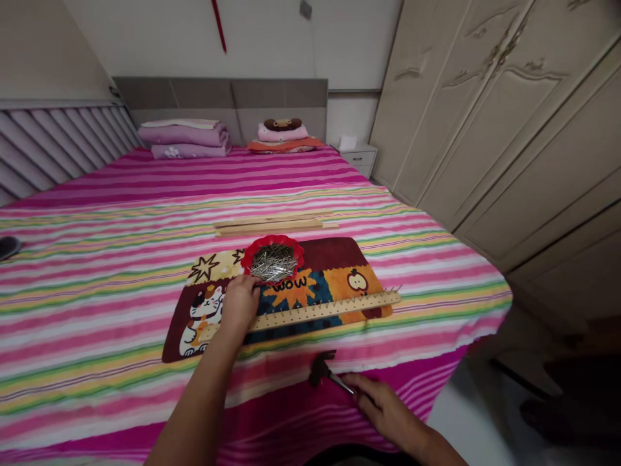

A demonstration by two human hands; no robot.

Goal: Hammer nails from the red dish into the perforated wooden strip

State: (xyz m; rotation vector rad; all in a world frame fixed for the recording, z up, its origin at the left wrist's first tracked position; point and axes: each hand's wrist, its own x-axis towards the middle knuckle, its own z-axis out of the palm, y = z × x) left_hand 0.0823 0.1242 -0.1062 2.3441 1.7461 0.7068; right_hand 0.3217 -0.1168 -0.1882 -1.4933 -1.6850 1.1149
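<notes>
My left hand [241,303] is at the near left edge of a red scalloped bowl [246,254] full of loose metal nails [274,260]. Its fingers are curled together by the rim, and what they may pinch is hidden. Below the bowl, a long wooden strip [320,312] lies across a patterned mat [334,255], partly behind my left wrist. Nails stick up along the strip, with a row of dark dots beside them. Near the bed's front edge, my right hand [385,409] is wrapped round the handle of a claw hammer [321,369], its head pointing left.
Several wooden strips [272,224] lie on the striped bedspread [121,259] beyond the bowl. Folded bedding [187,136] and a second pile [283,134] sit by the headboard [204,94]. A wardrobe [485,97] stands at the right, beside a white nightstand [359,157].
</notes>
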